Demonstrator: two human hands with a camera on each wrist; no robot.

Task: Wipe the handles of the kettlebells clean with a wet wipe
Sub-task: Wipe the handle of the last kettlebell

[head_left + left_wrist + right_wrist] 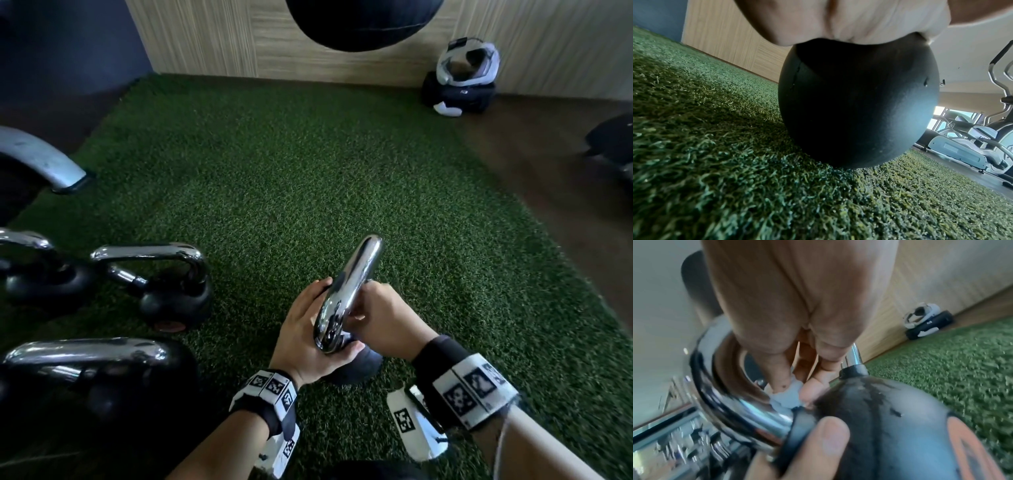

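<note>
A black kettlebell point(857, 105) stands on the green turf in front of me, its chrome handle point(349, 291) pointing up. My left hand point(315, 325) grips it where the handle meets the body, with the thumb point(818, 443) pressed on the black collar. My right hand point(376, 308) reaches into the handle loop. Its fingers pinch a small white wet wipe point(787, 396) against the inner foot of the handle. In the head view the wipe is hidden behind the handle and fingers.
Three more chrome-handled kettlebells point(164, 277) point(34, 267) point(96, 370) stand to the left on the turf point(308, 171). A grey machine leg point(44, 161) is at far left, and a headset on a black bag point(462, 78) by the wood wall. An elliptical trainer point(972, 138) stands to the right.
</note>
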